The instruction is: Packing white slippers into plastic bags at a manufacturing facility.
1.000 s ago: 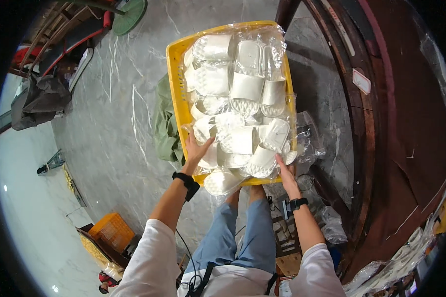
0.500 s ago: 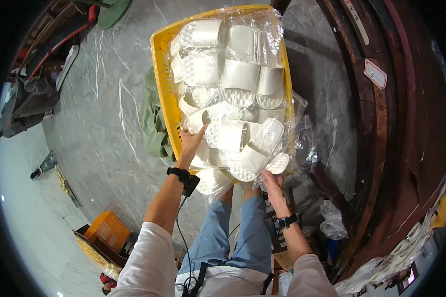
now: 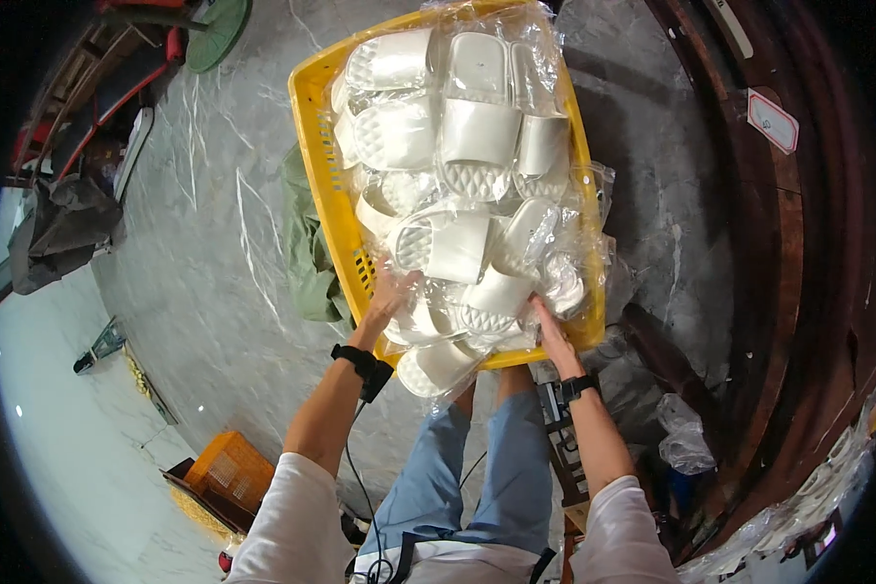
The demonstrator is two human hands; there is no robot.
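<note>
A yellow plastic basket (image 3: 323, 209) is heaped with white slippers in clear plastic bags. At its near left side, my left hand (image 3: 389, 297) rests among the bagged slippers with the thumb spread from the fingers; some fingertips are hidden. My right hand (image 3: 552, 336) reaches over the near rim, its visible fingers stretched out against a tilted slipper (image 3: 497, 298). Close to both hands, a slipper (image 3: 438, 367) hangs over the near edge. Further up, a slipper with a quilted sole (image 3: 442, 243) lies sideways, and larger slippers (image 3: 479, 131) fill the far end.
Green cloth (image 3: 311, 258) lies beside the basket's left side on the grey marbled floor (image 3: 214, 321). Dark wooden furniture (image 3: 759, 292) curves along the right. Crumpled clear plastic (image 3: 684, 433) is at lower right, and an orange crate (image 3: 232, 474) stands at lower left.
My left hand has moved nearer to me, away from the slipper it touched. The slippers at the near end have shifted, with the right one now lying further inside the rim.
</note>
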